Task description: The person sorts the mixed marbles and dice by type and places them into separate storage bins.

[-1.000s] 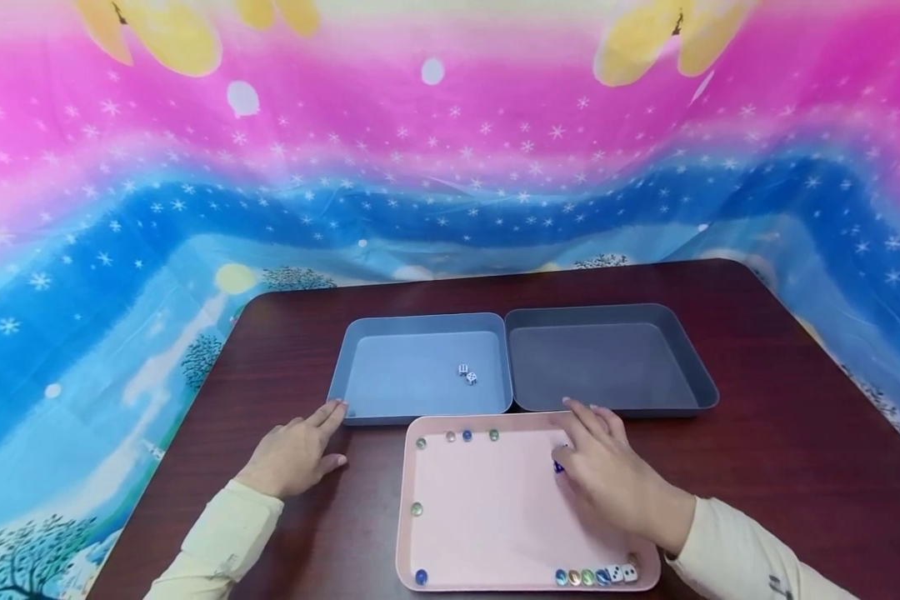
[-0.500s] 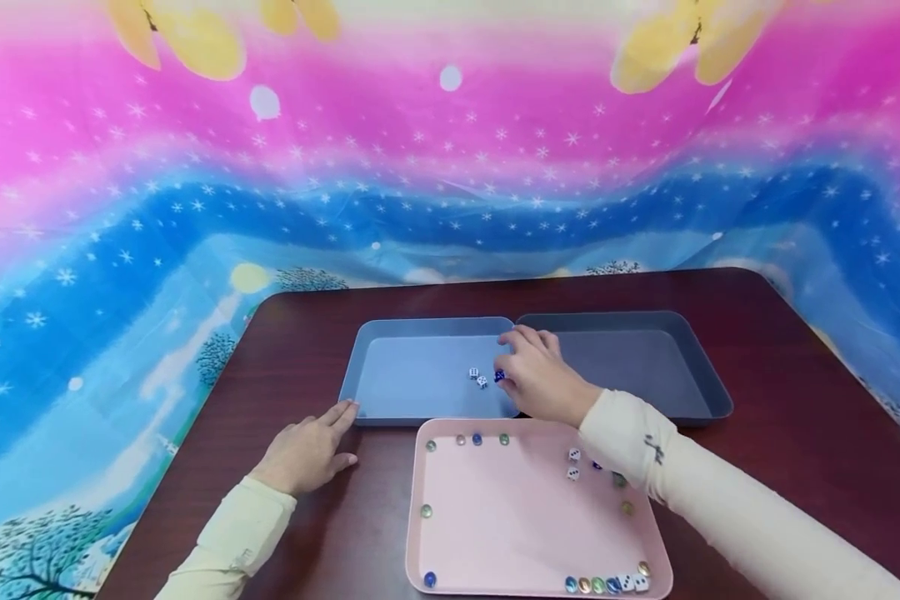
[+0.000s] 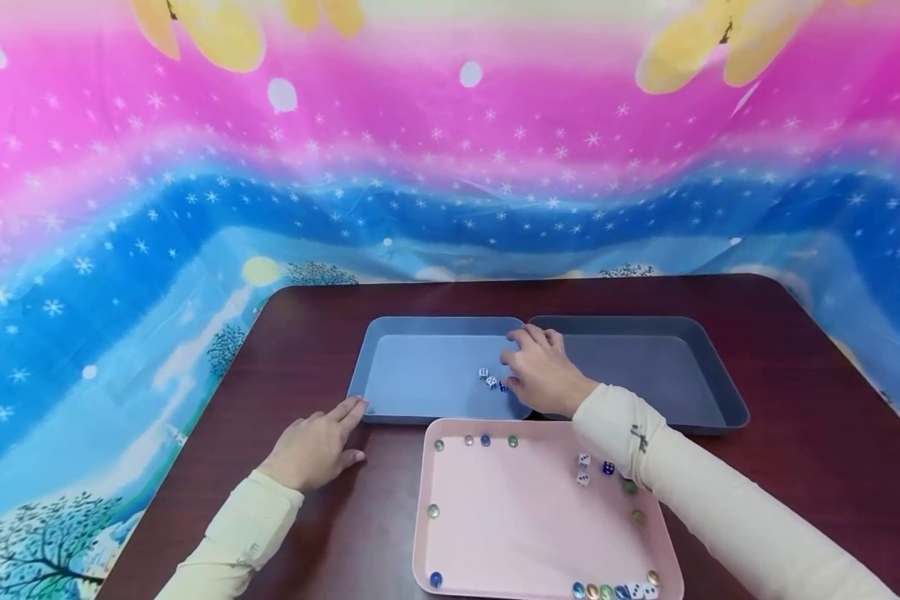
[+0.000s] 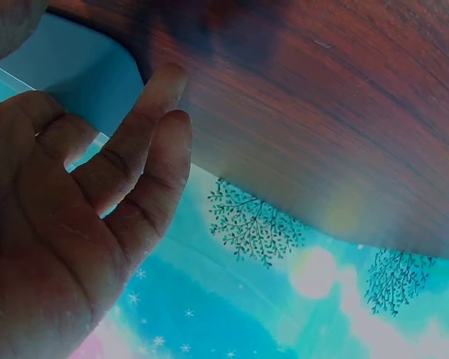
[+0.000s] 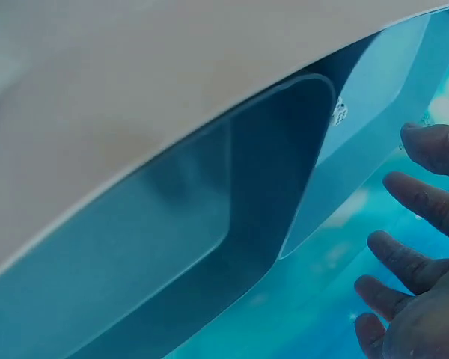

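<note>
My right hand hovers over the right end of the blue-grey tray, fingers loosely spread and holding nothing in the right wrist view. Just under its fingertips a dark blue die lies in the tray, partly covered by them. Two white dice, one of them a die with dark pips, sit right beside it. My left hand rests with extended fingers at the tray's near left corner. In the left wrist view this left hand has relaxed fingers and an empty palm.
A pink tray stands nearest, with glass marbles along its edges, white dice at its lower right, two more white dice and a blue die at upper right. A dark grey tray adjoins the blue-grey one. Patterned cloth surrounds the table.
My right hand has carried a blue die from the pink tray to the blue-grey tray and let go of it there. The left hand stays at the tray corner.
</note>
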Demonstrator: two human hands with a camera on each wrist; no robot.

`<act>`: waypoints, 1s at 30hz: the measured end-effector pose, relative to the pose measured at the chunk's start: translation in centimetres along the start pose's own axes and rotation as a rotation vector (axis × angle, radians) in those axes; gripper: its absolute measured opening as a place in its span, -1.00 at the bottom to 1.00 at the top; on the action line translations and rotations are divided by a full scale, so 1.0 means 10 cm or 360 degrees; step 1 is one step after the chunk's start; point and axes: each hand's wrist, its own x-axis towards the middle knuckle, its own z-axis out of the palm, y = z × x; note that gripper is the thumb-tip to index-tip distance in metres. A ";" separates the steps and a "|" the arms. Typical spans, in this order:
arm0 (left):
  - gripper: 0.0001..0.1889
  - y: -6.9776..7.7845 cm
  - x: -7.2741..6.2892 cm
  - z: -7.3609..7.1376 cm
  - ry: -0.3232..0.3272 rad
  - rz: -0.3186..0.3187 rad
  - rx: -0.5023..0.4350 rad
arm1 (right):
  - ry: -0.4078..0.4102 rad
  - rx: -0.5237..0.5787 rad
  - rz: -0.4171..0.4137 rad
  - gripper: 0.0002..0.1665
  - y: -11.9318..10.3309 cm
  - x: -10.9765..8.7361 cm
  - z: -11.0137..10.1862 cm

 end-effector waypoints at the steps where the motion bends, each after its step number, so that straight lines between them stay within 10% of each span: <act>1: -0.24 0.01 0.01 -0.01 0.0002 0.0002 0.0003 | 0.0016 -0.0003 -0.0002 -0.77 0.02 -0.03 0.00; 30: -0.22 0.05 -0.02 -0.07 -0.0100 0.0004 -0.0054 | 0.0108 -0.0120 -0.0112 -0.77 0.14 -1.35 -0.05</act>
